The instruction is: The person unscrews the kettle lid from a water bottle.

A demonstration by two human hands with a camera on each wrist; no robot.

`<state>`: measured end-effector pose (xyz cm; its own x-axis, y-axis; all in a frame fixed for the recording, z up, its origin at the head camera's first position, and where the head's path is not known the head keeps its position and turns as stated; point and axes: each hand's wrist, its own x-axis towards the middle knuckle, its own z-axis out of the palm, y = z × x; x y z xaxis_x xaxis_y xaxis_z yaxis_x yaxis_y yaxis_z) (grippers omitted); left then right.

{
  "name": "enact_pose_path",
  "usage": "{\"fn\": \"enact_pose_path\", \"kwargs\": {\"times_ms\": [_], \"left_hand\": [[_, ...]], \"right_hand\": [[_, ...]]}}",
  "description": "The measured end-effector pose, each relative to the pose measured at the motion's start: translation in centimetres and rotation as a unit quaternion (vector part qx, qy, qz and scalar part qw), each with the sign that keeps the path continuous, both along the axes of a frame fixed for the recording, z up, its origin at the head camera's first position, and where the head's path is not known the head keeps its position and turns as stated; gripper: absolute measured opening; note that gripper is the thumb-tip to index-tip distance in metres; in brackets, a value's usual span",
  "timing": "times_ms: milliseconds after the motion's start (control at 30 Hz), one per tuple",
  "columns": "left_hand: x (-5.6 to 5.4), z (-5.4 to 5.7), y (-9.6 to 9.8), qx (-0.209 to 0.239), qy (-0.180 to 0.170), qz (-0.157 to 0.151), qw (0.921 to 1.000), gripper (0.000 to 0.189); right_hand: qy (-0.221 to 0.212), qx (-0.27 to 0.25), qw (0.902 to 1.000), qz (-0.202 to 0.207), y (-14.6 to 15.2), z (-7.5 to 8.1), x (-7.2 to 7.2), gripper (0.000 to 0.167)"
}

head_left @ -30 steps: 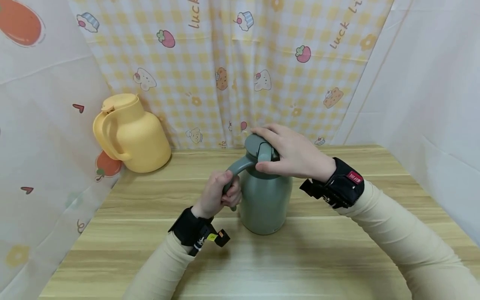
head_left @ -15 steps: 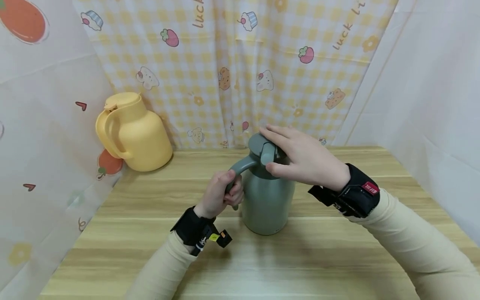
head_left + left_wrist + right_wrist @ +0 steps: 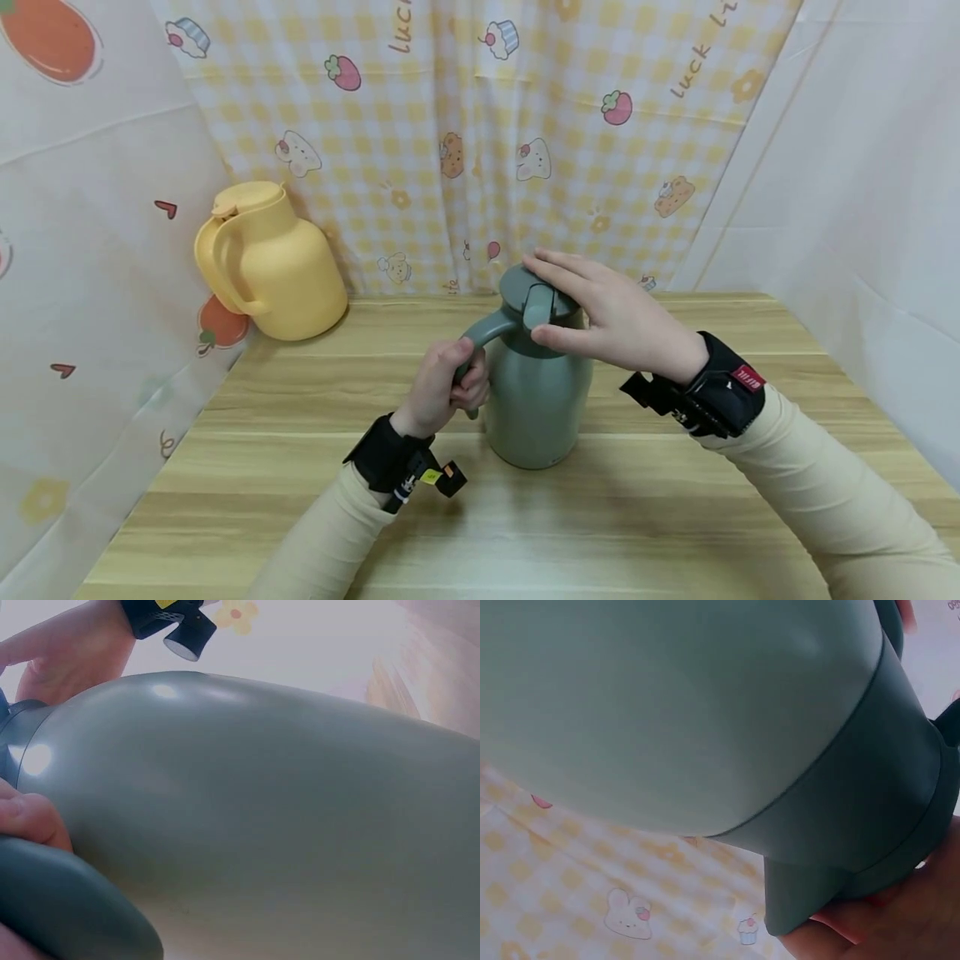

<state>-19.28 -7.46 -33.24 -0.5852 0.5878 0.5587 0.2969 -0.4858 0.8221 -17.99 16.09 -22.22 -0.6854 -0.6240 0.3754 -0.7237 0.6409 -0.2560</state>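
A grey-green thermos jug (image 3: 536,408) stands upright on the table, its handle pointing left. My left hand (image 3: 447,379) grips that handle (image 3: 491,327), fingers curled round it and thumb on top. Over the jug's lid (image 3: 517,287) lies my right hand (image 3: 618,312), which holds it from the right side. Its thumb is at the near rim beside the lever (image 3: 537,307), the other fingers toward the far rim. In the right wrist view, fingers (image 3: 855,922) reach round under the lid near the spout (image 3: 802,892). The left wrist view is mostly the jug's body (image 3: 247,802).
A yellow thermos jug (image 3: 288,271) stands at the back left of the wooden table (image 3: 300,467). Behind the table hangs a yellow checked curtain (image 3: 570,200), with white cloth (image 3: 847,208) on the right and printed white cloth (image 3: 97,275) on the left.
My right hand has shifted slightly right and turned over the lid, its fingertips drawing back a little. My left hand keeps its grip on the handle. The whole view has shifted slightly.
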Motion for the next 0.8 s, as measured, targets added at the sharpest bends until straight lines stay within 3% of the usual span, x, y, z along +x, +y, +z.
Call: {"fn": "enact_pose_path", "kwargs": {"times_ms": [800], "left_hand": [[0.12, 0.06, 0.10, 0.004, -0.006, -0.003, 1.0000, 0.048]], "right_hand": [[-0.008, -0.001, 0.9998, -0.018, -0.39, 0.11, 0.24, 0.072]]}}
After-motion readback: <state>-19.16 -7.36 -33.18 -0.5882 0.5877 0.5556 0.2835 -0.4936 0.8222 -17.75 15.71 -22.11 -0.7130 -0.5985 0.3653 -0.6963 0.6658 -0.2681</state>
